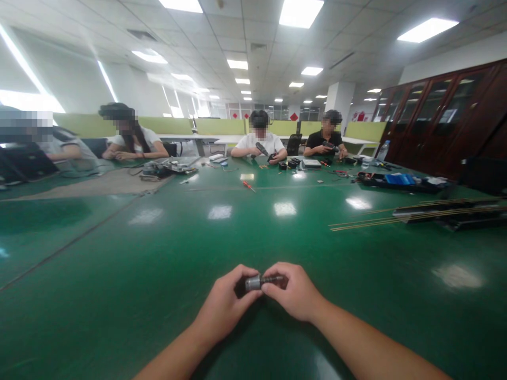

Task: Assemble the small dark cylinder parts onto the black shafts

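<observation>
Just above the near part of the green table (pixel 253 237), both my hands meet around a small metal part that looks like a solenoid valve. This valve-like metal part (pixel 253 283) has a smooth grey cylinder at its left end and a thinner, ridged dark stem to the right. My left hand (pixel 226 295) curls its thumb and fingers around the cylinder. Thumb and forefinger of my right hand (pixel 296 290) pinch it where the stem meets the cylinder. The palm side of my right hand partly hides the stem's tip.
A red screwdriver (pixel 249 186) lies mid-table. At right, thin brass-coloured rods (pixel 368 222) stick out beside dark metal parts; behind them sits a black tray (pixel 368 180) with blue material. Several people sit along the far side. A clear bottle (pixel 383 151) stands at far right.
</observation>
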`<state>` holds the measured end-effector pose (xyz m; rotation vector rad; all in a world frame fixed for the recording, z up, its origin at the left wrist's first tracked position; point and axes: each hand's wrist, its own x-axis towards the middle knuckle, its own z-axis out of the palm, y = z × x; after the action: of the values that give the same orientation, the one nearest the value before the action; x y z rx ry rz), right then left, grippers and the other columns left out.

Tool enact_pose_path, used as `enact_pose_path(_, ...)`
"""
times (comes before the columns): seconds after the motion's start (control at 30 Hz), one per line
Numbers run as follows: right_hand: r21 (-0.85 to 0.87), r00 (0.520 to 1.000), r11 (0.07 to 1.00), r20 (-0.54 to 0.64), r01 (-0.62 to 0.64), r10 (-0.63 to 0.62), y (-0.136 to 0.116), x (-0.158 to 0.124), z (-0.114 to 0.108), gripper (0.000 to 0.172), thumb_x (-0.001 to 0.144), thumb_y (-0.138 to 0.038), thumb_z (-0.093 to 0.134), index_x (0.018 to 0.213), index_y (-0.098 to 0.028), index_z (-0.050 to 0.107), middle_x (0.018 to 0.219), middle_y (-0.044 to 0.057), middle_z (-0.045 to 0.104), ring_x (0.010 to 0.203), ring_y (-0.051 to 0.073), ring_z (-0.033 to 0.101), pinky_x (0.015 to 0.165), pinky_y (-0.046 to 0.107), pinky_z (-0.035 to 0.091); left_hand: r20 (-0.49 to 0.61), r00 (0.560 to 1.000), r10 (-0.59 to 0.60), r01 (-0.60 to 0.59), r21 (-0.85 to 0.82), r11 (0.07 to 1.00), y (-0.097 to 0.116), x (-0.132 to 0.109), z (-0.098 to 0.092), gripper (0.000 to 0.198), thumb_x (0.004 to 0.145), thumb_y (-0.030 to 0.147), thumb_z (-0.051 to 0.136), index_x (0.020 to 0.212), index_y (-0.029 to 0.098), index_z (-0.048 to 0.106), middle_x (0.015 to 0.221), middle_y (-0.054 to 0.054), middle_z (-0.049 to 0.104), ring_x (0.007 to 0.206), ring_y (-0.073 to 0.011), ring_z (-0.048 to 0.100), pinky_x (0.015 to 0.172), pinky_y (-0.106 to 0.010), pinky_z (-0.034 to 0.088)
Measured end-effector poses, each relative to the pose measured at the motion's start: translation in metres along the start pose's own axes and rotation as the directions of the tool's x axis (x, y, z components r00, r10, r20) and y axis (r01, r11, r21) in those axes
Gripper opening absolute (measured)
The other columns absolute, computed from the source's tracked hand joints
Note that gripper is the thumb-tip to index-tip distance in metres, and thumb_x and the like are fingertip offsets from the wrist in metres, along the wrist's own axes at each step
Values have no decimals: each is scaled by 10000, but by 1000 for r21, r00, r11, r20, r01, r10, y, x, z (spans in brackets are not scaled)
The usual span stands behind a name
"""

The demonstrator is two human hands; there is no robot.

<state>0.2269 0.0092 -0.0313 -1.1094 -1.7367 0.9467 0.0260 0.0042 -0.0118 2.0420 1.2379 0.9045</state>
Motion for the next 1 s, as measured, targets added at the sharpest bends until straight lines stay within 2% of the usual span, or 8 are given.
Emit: enact_pose_path(1.0, 30, 999, 999, -12, -29, 30, -5, 2, -3, 58, 765, -209, 705, 803, -174, 729, 733, 3, 657, 661, 139, 579, 616, 234, 435, -29, 1000, 9, -8, 23, 1000, 2, -1, 0, 206, 831, 296, 669, 1022, 221, 649, 972, -27, 710, 907, -204, 656, 834, -317, 495)
